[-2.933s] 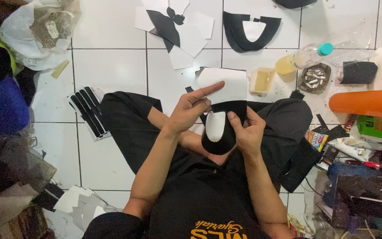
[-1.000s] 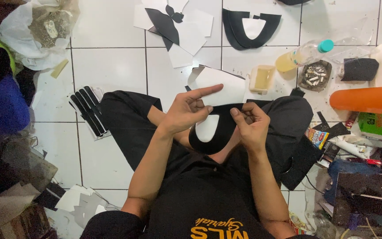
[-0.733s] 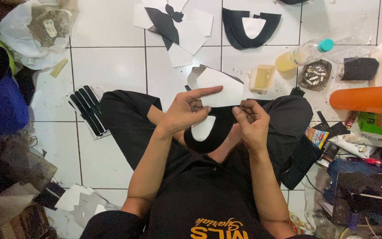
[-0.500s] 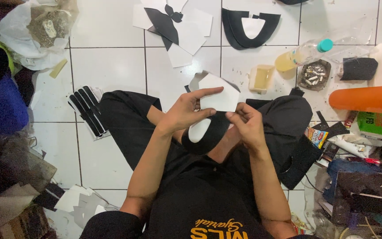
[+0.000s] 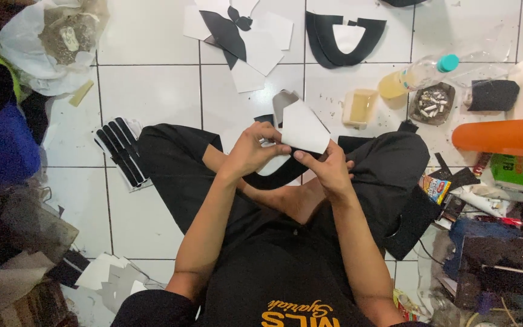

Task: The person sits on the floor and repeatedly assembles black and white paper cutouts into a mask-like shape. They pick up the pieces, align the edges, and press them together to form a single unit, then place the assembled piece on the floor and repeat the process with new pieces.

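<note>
You sit cross-legged on the white tiled floor (image 5: 152, 91), and both of your hands meet at the centre of the frame, above your lap. Your left hand (image 5: 254, 148) has its fingers curled together, pinching the left edge of a white paper piece (image 5: 304, 127) — the thumb lies under it, the fingertips on top. Your right hand (image 5: 328, 169) grips the lower right edge of the same piece, fingers pressed together around it. Just under the paper, between your hands, hangs a curved black piece (image 5: 282, 174) with a white inner part; whether your fingers also hold it, you cannot tell.

In the upper middle of the frame lie black and white cut-outs (image 5: 237, 36), and to their right a black U-shaped piece (image 5: 334, 42). At the upper right stand a plastic bottle (image 5: 416, 75) with a teal cap, a yellowish cup (image 5: 359, 108), and an ashtray (image 5: 432, 104) — all near one another. An orange cylinder (image 5: 497, 136) lies at the right edge. Left of your knee lie black strips (image 5: 122, 151) on white backing.
</note>
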